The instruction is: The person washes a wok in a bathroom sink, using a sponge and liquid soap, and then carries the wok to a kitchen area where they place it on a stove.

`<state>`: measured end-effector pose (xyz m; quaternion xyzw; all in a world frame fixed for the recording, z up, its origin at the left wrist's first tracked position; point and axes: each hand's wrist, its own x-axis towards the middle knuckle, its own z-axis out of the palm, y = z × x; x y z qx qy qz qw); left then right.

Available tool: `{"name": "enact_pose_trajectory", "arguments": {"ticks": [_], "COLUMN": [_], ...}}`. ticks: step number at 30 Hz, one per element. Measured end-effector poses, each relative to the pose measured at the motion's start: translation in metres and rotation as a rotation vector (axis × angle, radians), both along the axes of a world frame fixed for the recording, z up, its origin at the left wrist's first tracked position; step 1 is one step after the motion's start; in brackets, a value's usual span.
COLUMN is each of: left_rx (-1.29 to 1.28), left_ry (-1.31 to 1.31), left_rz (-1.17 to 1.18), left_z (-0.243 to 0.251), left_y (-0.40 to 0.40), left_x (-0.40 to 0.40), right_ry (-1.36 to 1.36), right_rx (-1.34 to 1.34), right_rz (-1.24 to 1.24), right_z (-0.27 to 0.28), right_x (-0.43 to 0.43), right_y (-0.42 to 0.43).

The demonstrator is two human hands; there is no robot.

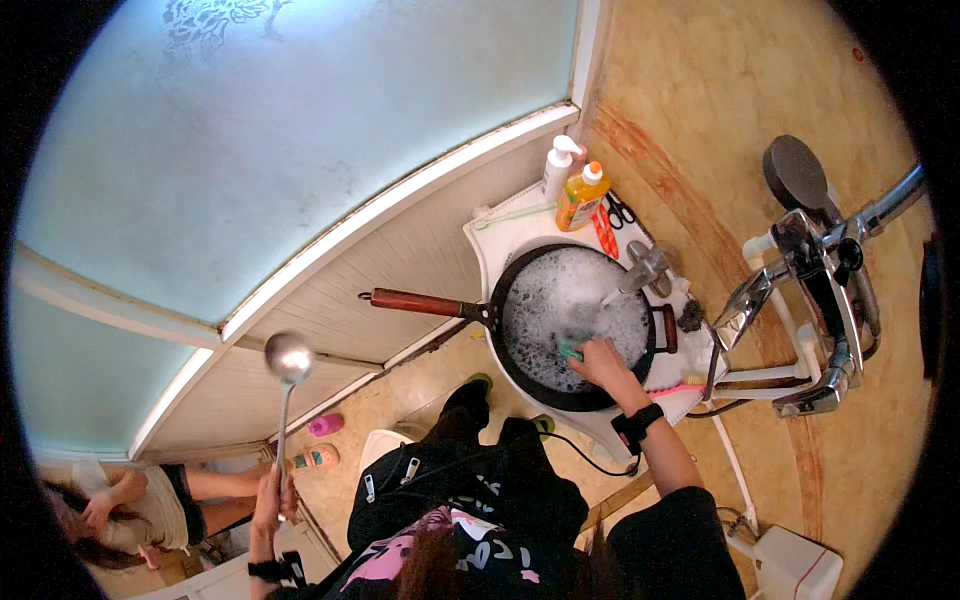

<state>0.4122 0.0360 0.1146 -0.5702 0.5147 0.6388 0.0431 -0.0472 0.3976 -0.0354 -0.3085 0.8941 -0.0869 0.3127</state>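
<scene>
My left hand (268, 496) grips the handle of a metal ladle (288, 357), its bowl raised away from the sink. Over a dark wok (517, 379) full of sudsy water, my right hand (602, 365) holds a green scrubbing cloth or pad (568, 350), which is partly hidden by fingers and foam. The wok rests in a white washbasin (491, 244), with its long wooden handle (416, 301) pointing left and a short wooden grip (666, 328) on the right. Water runs from a metal tap (643, 268) into the suds.
Behind the wok stand a yellow detergent bottle (581, 199) and a white pump bottle (557, 169). Black-handled scissors (620, 212) and a pink brush (679, 390) lie on the rim. Shower fittings (817, 247) jut from the right wall. Another person (142, 502) is at lower left.
</scene>
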Motion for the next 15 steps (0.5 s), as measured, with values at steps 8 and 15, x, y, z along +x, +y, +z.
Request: {"name": "enact_pose_trajectory", "arguments": {"ticks": [8, 15], "left_rx": [-0.269, -0.409], "left_ry": [0.295, 0.108], "left_rz": [0.625, 1.143], "left_z": [-0.069, -0.126], "left_y": [0.049, 0.015], "left_x": [0.122, 0.193], "right_ry": [0.011, -0.075], "right_rx": [0.031, 0.041], "right_rz": [0.053, 0.020], "right_z": [0.009, 0.004], "right_x": [0.005, 0.015], "right_y": [0.002, 0.006]}}
